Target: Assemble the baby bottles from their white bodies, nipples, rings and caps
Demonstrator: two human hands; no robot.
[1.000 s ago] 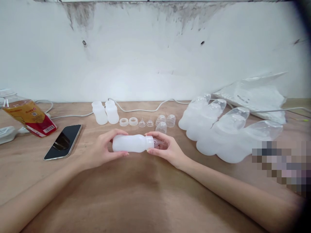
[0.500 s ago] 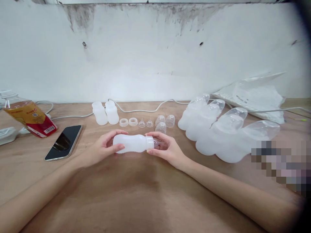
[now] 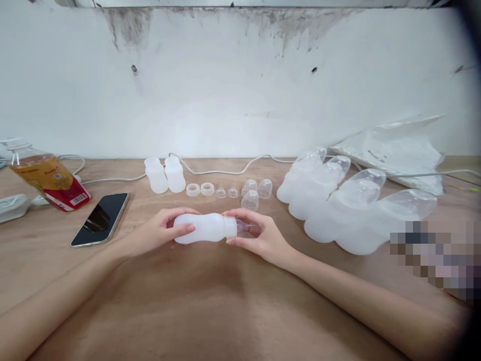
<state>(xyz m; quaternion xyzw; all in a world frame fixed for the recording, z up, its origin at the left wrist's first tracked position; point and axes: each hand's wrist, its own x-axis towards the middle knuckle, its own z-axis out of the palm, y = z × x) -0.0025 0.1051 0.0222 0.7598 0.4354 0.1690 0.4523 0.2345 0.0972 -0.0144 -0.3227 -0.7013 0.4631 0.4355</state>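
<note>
A milky white baby bottle (image 3: 205, 227) lies sideways between my two hands, its top end to the right. My left hand (image 3: 171, 225) is wrapped round its base, thumb across the near side. At the other end, my right hand (image 3: 259, 231) has thumb and fingers on the white collar ring (image 3: 230, 227). A clear nipple (image 3: 244, 226) sticks out of the ring toward my right palm. Behind the bottle stand two loose collar rings (image 3: 207, 189), two clear nipples (image 3: 233, 193) and three clear dome caps (image 3: 250, 200).
Two open white bottle bodies (image 3: 175, 175) stand at the back. Several capped bottles (image 3: 321, 220) are grouped at right, before a plastic bag (image 3: 391, 148). Left are a phone (image 3: 99, 220) and a leaning drink bottle (image 3: 56, 180). A cable (image 3: 221, 173) runs along the wall; a blurred patch covers the far right.
My right fingers have shifted slightly round the collar ring, and the bottle has tilted a little and come slightly lower in view. My left hand keeps its hold.
</note>
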